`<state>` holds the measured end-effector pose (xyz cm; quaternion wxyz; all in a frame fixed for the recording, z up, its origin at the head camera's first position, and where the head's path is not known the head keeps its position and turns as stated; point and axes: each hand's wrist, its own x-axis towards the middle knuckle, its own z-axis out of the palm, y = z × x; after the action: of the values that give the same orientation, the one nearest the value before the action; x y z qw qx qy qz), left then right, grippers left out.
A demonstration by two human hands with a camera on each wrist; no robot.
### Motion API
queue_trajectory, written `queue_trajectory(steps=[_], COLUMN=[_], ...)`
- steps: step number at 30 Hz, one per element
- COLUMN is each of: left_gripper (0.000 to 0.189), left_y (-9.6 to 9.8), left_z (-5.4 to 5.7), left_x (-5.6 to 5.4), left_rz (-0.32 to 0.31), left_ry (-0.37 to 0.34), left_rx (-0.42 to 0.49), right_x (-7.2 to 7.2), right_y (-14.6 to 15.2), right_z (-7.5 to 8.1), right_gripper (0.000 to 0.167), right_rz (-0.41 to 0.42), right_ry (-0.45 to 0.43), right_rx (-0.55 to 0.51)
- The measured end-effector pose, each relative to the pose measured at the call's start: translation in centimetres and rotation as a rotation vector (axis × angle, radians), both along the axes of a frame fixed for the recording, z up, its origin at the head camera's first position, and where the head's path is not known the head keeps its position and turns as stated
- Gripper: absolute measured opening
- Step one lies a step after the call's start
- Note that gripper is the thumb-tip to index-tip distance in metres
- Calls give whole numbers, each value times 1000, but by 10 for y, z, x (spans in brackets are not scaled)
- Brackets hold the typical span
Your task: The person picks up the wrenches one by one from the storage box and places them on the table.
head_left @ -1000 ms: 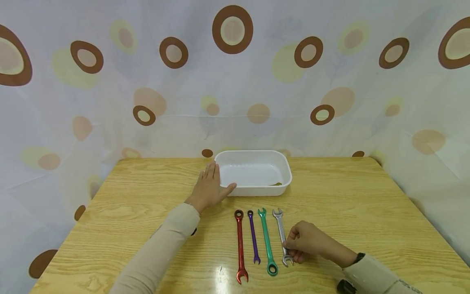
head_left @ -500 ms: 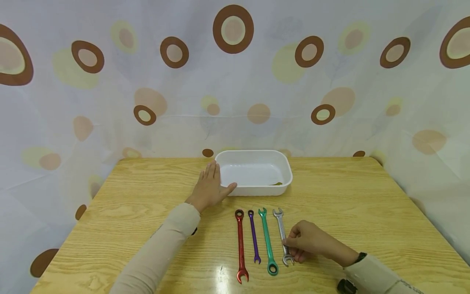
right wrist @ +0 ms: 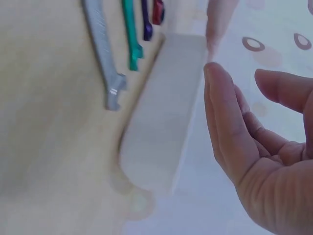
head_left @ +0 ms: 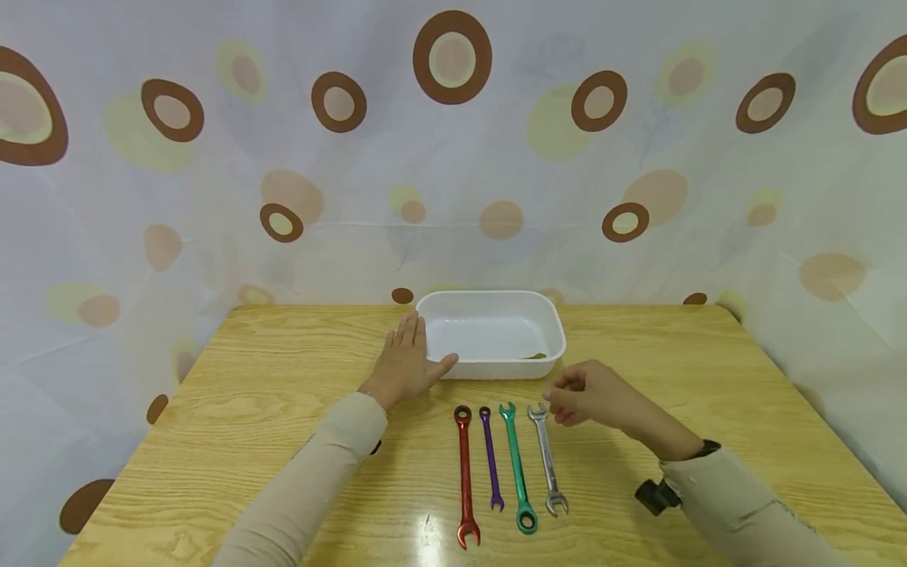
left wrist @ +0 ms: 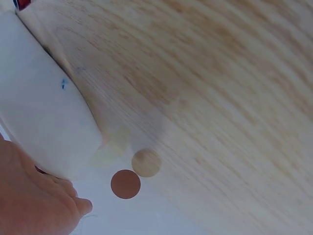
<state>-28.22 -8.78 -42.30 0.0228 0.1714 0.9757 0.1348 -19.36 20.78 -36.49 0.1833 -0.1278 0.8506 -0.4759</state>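
Note:
My left hand (head_left: 404, 362) lies against the left end of the white bin (head_left: 496, 368), fingers straight and thumb along its front wall. In the left wrist view that hand (left wrist: 39, 200) shows at the bin's side. My right hand (head_left: 595, 398) hovers by the upper end of the silver wrench (head_left: 546, 457). In the right wrist view the right hand (right wrist: 269, 142) has bent fingers, a gap to the thumb, and nothing held. Left of the silver wrench lie a green wrench (head_left: 517, 465), a smaller purple wrench (head_left: 491, 461) and a red wrench (head_left: 464, 472), side by side.
A yellowish piece (head_left: 536, 356) shows inside the bin at its front right, mostly hidden by the wall. The wooden table (head_left: 283, 346) ends at a patterned curtain (head_left: 453, 181) behind the bin and at both sides.
My right hand has left the lower part of the silver wrench and moved up and away toward the bin. The wrench stays on the table; the left hand has not moved.

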Motion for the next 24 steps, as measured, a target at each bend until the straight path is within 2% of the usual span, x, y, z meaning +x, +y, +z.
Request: queue_trajectory(steps=[4,8,17,20,24], left_gripper=[100,100,99,99,100], left_y=[0,1,0,-1,-2], left_z=[-3,-4,-1,-3,-5], left_x=[-1,-2,-1,-2,-3], left_rz=[6,5,4,12,21], left_ry=[12,18,-6,-3,-7], left_rx=[9,9,-1,-2,-6], right_x=[-17,-35,-80,-93,-106], right_y=[-9,-17,-27,-32,-41], right_z=[17,22,3,-6,-16], right_gripper=[25,24,27,27,26], right_rz=[-34,-55,-50,-22,48], right_ry=[68,138,206,209,254], right_rx=[32,82,153,177,269])
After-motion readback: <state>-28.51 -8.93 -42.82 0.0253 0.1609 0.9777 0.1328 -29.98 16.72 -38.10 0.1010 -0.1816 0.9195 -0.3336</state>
